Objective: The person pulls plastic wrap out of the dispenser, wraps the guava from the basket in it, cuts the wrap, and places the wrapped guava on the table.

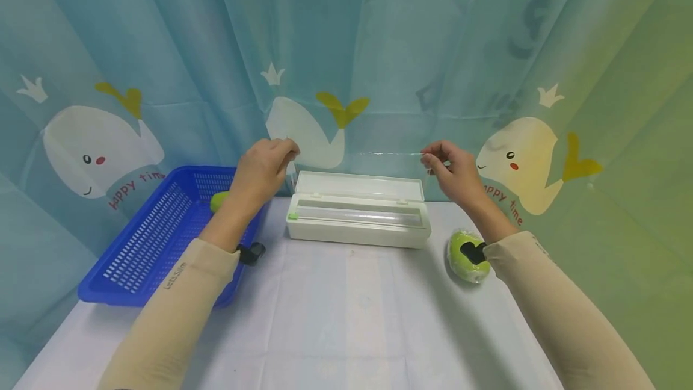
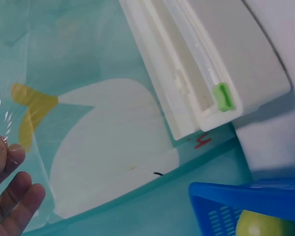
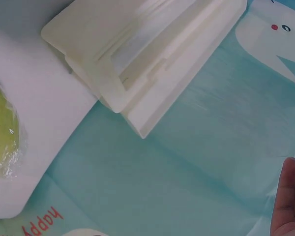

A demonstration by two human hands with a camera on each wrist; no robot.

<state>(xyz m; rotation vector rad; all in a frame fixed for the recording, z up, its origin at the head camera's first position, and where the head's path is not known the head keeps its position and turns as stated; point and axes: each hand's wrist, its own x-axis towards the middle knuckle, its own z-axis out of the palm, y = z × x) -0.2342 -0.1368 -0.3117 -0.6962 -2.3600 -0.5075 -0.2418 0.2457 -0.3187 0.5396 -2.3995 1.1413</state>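
While the left hand (image 1: 265, 164) and the right hand (image 1: 452, 167), well apart, each pinch the film (image 1: 379, 153) near an upper corner, the step in hand appears to be keeping this clear sheet spread, and the next move seems to call for an even, level pull lest it fold onto itself. The film spans the gap between the hands, above the open white box (image 1: 357, 235), though I cannot tell whether its lower edge is joined there; a wrapped green fruit (image 1: 457, 260) lies below the right hand.
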